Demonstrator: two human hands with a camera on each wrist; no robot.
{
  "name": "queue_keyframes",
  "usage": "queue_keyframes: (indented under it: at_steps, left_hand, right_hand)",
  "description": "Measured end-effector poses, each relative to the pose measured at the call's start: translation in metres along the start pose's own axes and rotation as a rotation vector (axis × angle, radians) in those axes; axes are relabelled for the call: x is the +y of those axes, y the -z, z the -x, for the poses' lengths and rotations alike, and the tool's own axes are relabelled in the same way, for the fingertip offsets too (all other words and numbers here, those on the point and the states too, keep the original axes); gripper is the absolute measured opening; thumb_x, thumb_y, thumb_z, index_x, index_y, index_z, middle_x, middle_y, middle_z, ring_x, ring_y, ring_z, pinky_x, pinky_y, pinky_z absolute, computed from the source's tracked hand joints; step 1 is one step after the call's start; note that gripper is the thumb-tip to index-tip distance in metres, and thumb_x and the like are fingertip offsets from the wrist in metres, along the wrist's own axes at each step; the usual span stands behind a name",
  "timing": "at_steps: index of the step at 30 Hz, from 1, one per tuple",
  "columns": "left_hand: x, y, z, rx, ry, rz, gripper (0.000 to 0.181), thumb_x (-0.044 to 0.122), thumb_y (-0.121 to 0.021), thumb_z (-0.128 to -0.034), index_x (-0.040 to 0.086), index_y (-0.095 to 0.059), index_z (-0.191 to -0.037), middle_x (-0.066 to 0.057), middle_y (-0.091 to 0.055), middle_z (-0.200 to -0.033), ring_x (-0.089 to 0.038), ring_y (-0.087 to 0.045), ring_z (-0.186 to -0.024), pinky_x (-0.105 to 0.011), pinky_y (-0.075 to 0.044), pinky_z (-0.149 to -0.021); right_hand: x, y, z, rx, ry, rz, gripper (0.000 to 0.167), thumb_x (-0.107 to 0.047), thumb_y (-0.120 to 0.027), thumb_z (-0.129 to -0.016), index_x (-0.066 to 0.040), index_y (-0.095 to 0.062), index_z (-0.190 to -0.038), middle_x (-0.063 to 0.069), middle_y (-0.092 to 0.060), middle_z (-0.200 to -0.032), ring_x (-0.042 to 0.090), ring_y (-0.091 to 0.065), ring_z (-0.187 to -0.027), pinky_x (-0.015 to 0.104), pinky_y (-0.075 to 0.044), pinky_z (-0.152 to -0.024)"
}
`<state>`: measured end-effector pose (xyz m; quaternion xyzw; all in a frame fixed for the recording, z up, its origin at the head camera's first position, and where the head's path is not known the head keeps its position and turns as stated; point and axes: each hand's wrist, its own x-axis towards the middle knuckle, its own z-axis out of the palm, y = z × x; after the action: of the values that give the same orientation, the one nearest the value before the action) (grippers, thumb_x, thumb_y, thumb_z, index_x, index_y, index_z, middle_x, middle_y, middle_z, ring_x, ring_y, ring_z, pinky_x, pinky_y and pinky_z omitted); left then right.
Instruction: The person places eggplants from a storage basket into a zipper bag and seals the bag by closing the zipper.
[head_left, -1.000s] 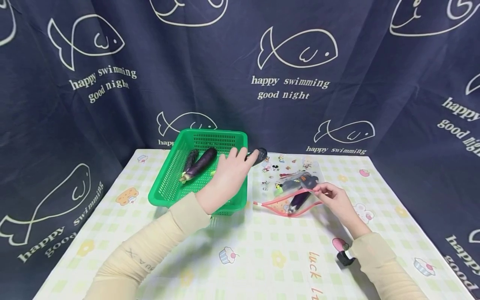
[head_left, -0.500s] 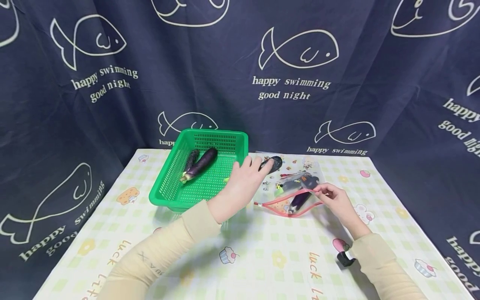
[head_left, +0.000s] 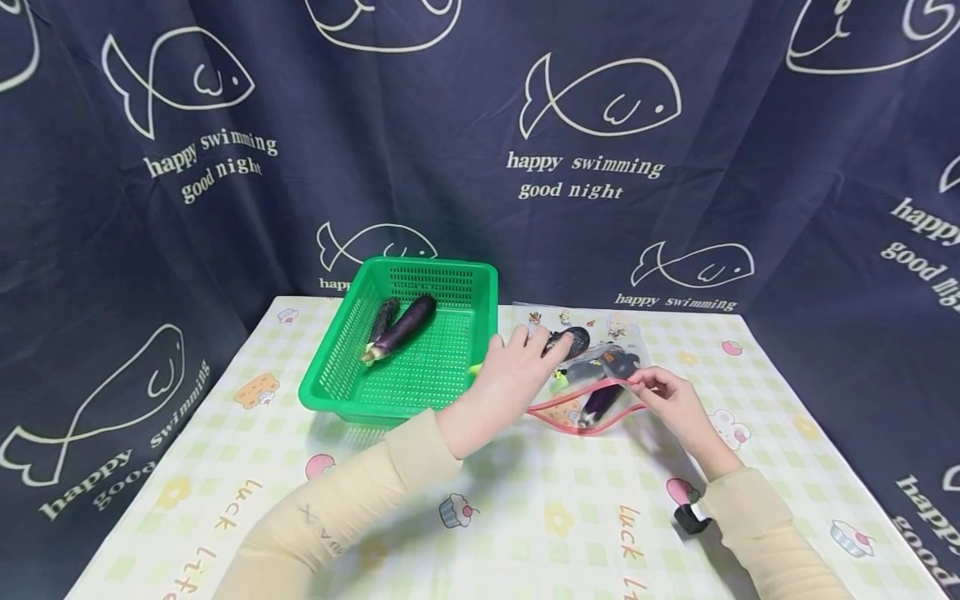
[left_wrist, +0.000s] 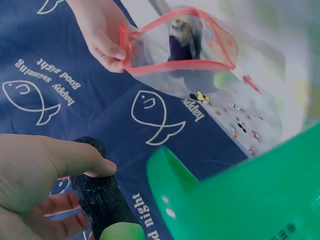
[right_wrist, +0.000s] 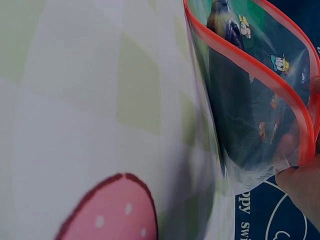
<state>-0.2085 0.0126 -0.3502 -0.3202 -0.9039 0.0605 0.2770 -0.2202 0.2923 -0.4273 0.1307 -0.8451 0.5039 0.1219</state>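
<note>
My left hand [head_left: 504, 385] holds a dark, bumpy cucumber [left_wrist: 100, 197] between thumb and fingers. Its light green end [left_wrist: 122, 232] shows low in the left wrist view. In the head view the cucumber is above the clear zip bag, apart from its mouth. My right hand [head_left: 672, 404] pinches the right corner of the bag's red rim [right_wrist: 250, 64], whose mouth gapes. Inside the bag lies a purple eggplant [head_left: 602, 405], with other dark shapes hard to make out behind the printed plastic. Left of the bag, a green basket [head_left: 321, 367] holds another eggplant [head_left: 405, 329] and a dark, bumpy vegetable [head_left: 384, 319].
The table's checked cloth [head_left: 420, 542] carries cartoon prints. A dark blue curtain [head_left: 465, 108] with fish drawings hangs right behind the table. A small black device [head_left: 691, 519] sits by the right sleeve. The basket's right wall stands close to the left hand.
My left hand has carried the cucumber rightward and toward me, from the basket's right rim to over the bag. The right hand keeps its pinch on the bag's rim.
</note>
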Motion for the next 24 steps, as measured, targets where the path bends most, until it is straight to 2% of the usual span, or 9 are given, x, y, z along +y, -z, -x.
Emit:
queue_keyframes:
  at_steps: [5,10,15,20,24]
  left_hand:
    - [0.008,-0.002,-0.002,-0.046,-0.024,0.001,0.059,0.011,-0.061,-0.0883,0.024,-0.037,-0.14,-0.004,-0.05,-0.124,-0.024,-0.048,-0.11,-0.041,-0.049,-0.073]
    - [0.018,-0.007,-0.001,-0.071,-0.042,-0.013,0.059,0.016,-0.063,-0.0872,0.024,-0.037,-0.14,-0.004,-0.05,-0.126,-0.026,-0.048,-0.114,-0.04,-0.049,-0.071]
    - [0.028,-0.012,0.0,-0.072,-0.059,-0.015,0.06,0.021,-0.065,-0.0861,0.025,-0.037,-0.139,-0.001,-0.049,-0.123,-0.022,-0.048,-0.107,-0.036,-0.047,-0.068]
    - [0.039,-0.015,0.001,-0.098,-0.093,0.026,0.067,0.019,-0.069,-0.0813,0.025,-0.037,-0.139,-0.001,-0.049,-0.121,-0.021,-0.049,-0.105,-0.036,-0.048,-0.069]
    - [0.045,-0.018,0.002,-0.128,-0.121,0.05,0.071,0.017,-0.071,-0.0784,0.025,-0.036,-0.14,-0.001,-0.049,-0.122,-0.022,-0.048,-0.111,-0.037,-0.049,-0.073]
  right_hand:
    - [0.0,0.0,0.0,-0.005,0.0,-0.012,0.012,0.004,-0.059,-0.087,0.01,-0.06,-0.097,0.007,-0.061,-0.081,0.001,-0.055,-0.072,0.014,-0.044,-0.063]
    - [-0.001,-0.001,0.0,-0.005,0.003,-0.016,0.013,0.002,-0.06,-0.087,0.01,-0.06,-0.097,0.007,-0.061,-0.081,0.001,-0.054,-0.071,0.014,-0.044,-0.062]
    - [0.0,0.0,-0.001,-0.013,0.012,-0.047,0.013,0.004,-0.06,-0.086,0.012,-0.059,-0.097,0.006,-0.062,-0.08,0.002,-0.055,-0.07,0.015,-0.044,-0.061]
    - [0.02,0.0,-0.005,-0.017,0.011,-0.095,0.014,0.005,-0.06,-0.087,0.013,-0.059,-0.099,0.009,-0.064,-0.084,0.002,-0.057,-0.074,0.014,-0.046,-0.064]
    - [0.029,-0.001,-0.007,-0.006,0.012,-0.085,0.015,0.003,-0.061,-0.087,0.01,-0.061,-0.1,0.005,-0.064,-0.084,0.0,-0.056,-0.074,0.014,-0.046,-0.065]
